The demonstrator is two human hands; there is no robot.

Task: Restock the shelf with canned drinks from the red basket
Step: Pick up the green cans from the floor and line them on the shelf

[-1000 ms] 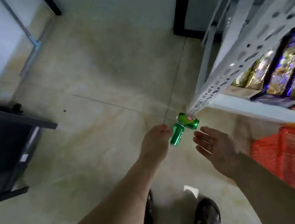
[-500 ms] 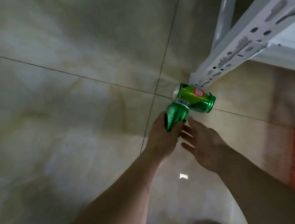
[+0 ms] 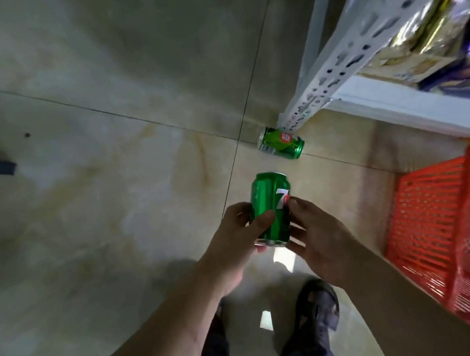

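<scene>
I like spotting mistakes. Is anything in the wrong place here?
Yes. One green can lies on its side on the floor, by the foot of the shelf post, instead of standing on a shelf.

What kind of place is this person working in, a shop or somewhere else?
Probably a small shop or its stockroom. A white slotted metal shelf holds shiny snack packets, a red plastic basket stands on the tiled floor beside it, and both hands hold a green drink can.

We are seeing one green can (image 3: 269, 203) being held upright, another green can (image 3: 280, 142) lying sideways against the shelf (image 3: 340, 54) foot, the red basket (image 3: 458, 231) sitting right.
</scene>
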